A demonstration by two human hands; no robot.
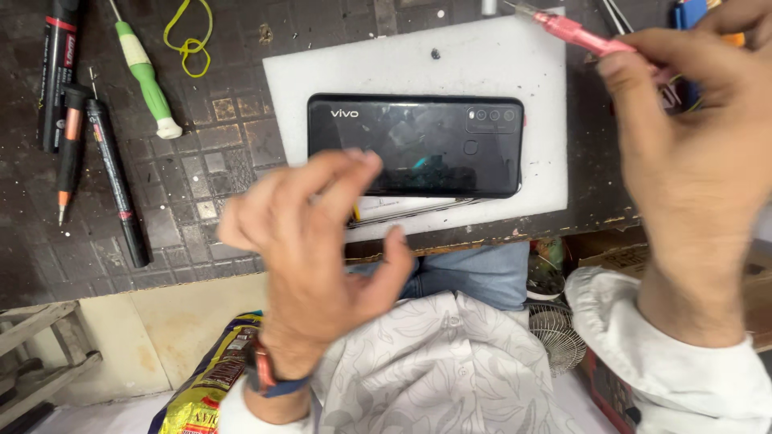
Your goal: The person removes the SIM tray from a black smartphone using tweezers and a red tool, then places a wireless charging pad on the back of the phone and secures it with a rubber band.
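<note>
In the head view, a black smartphone (415,146) was seen lying face down on a white foam pad (418,64), its length running left to right, the camera cluster towards the right end. The pad was laid on a dark, worn worktop (201,161), reaching close to its near edge. The left hand (322,233) was held raised just in front of the phone's lower left corner, partly covering it; the fingers were loosely curled and spread, blurred, and nothing was seen gripped in them. Whether the fingertips touched the phone could not be told. The right hand (691,153) was held at the right of the pad, apart from the phone, with its fingers closed around a pink-handled tool (571,32) whose thin tip was pointed up and left over the pad's far right corner. To the left of the pad, well apart from the phone, a green-and-white screwdriver (145,76), a yellow rubber band (189,36) and several black pen-like tools (112,177) were laid on the worktop
</note>
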